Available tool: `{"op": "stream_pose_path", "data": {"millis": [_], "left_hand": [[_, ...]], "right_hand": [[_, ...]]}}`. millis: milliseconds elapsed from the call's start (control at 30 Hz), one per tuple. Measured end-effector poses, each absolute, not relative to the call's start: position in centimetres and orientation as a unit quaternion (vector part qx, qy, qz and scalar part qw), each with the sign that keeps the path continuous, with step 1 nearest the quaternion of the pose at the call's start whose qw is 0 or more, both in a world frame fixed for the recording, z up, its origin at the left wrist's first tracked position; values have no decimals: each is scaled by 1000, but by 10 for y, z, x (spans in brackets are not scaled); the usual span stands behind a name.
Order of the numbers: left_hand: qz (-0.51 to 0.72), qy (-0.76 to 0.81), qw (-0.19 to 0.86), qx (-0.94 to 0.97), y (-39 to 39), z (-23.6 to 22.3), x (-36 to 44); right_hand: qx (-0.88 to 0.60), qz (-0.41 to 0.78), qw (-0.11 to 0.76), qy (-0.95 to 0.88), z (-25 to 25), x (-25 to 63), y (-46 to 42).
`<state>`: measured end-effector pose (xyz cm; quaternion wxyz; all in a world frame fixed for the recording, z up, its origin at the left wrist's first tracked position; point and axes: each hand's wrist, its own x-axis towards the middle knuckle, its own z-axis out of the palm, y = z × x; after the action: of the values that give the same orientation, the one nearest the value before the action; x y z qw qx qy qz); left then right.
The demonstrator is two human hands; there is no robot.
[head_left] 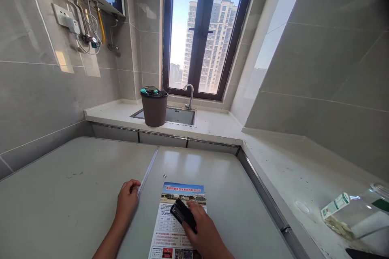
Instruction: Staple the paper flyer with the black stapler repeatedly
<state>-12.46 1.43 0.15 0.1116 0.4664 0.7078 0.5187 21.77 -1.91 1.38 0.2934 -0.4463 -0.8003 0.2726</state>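
A black stapler [184,215] is in my right hand [204,226], its front end pointing up and left. Hand and stapler are over a printed leaflet [170,239] with a blue top, pictures and rows of text, and they cover part of it. To the left, my left hand [127,199] rests by the pale seam strip [148,172] of the table, fingers curled and pressed together. Whether something small is in those fingers is hidden. Two or so tiny pale bits [164,176] lie just above the leaflet.
The light table [100,178] meets a white counter [212,123]. On that counter, a brown bucket [154,109] stands at a sink [182,116] with a tap [190,97]. A large clear container [364,218] and a small green-white box [336,206] are at right.
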Motion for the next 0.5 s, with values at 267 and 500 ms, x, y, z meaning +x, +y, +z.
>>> {"op": "stream_pose_path", "data": {"millis": [267,500], "left_hand": [[495,669,85,548,5,19,-101],[369,519,179,750,-6,39,-48]], "right_hand": [[-475,242,325,-781,13,252,-23],[-476,190,322,-796,13,247,-27]]}}
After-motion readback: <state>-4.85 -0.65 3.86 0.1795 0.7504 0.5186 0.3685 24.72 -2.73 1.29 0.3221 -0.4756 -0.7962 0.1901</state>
